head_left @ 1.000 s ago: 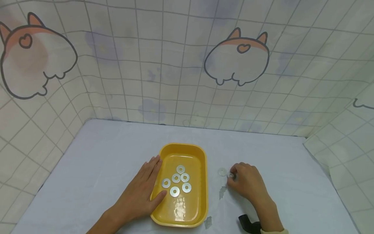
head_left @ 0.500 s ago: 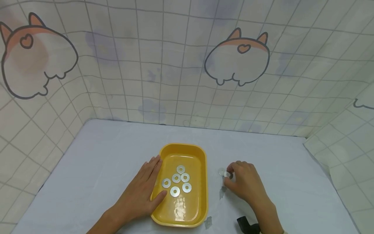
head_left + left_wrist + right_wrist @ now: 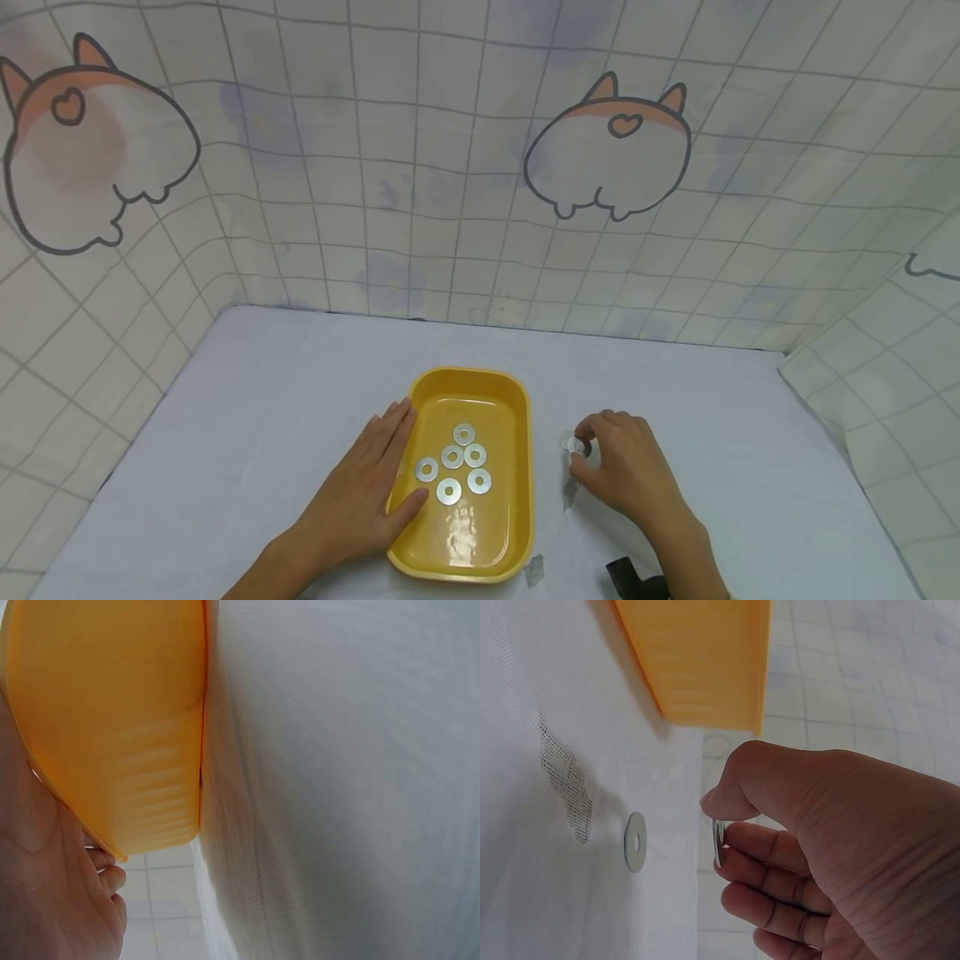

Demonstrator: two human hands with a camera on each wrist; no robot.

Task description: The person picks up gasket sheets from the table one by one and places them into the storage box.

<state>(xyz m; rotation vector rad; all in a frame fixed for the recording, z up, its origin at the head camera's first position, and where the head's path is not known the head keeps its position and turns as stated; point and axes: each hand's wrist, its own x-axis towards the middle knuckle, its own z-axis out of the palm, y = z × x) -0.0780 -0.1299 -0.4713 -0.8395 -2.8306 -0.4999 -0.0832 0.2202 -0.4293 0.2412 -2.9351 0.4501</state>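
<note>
My right hand [image 3: 621, 458] pinches a flat metal washer [image 3: 718, 841] between thumb and fingers, raised over the table. Below it a second washer [image 3: 635, 842] lies flat on the white cloth; in the head view the held one partly covers it. My left hand [image 3: 363, 492] lies with straight fingers along the left rim of a yellow tray [image 3: 465, 379], thumb over the near-left edge. Inside the tray several silver washers [image 3: 452, 456] lie flat, loosely grouped in the middle. The left wrist view shows the tray's outer wall [image 3: 112, 727] with my palm against its rim.
A white cloth [image 3: 300, 367] covers the table. Grey worn patches [image 3: 534, 571] mark it right of the tray. A black strap-like piece [image 3: 633, 579] is by my right wrist. Tile-patterned curtains [image 3: 465, 167] with cartoon prints stand behind and at both sides.
My right hand has lifted the pinched washer and moved slightly left, over the washer lying on the cloth. The left hand, tray and washers inside have stayed put.
</note>
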